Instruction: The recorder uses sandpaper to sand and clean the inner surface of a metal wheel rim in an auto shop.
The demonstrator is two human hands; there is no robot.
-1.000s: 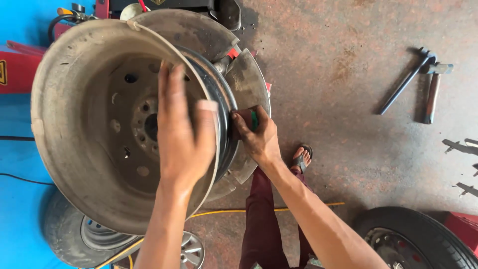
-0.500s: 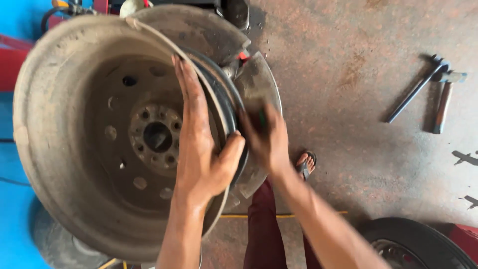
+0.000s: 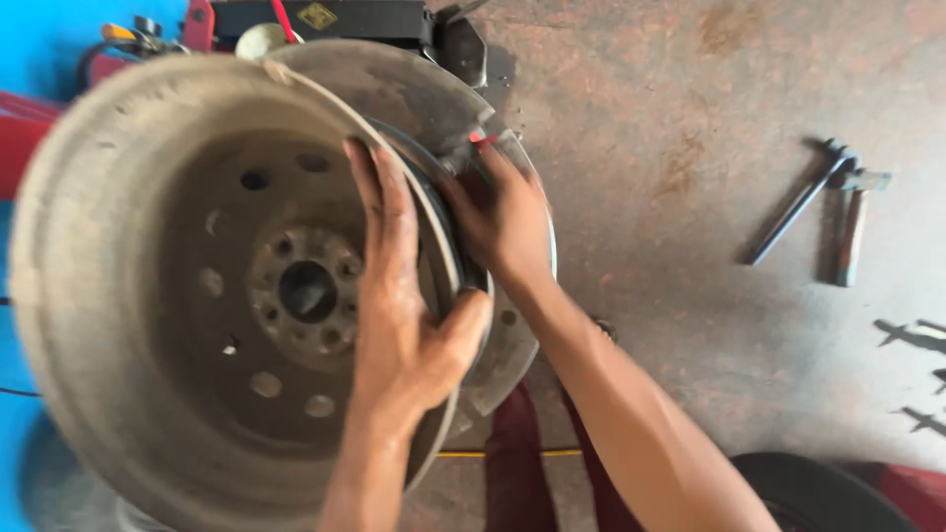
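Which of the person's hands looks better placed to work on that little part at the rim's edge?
The right hand, probably: its fingers already touch the small red-tipped part at the rim's edge. The left hand lies flat across the rim, seemingly steadying it.

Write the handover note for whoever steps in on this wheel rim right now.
Left hand: fingers spread inside the wheel rim, thumb hooked over its near edge.
Right hand: pressed on the outer edge of the rim, against the round plate behind it; whether it holds something is unclear.
The rim stands on edge with its open side to the camera, bare of any tyre.
Two hand tools lie untouched on the concrete floor, a tyre nearby.
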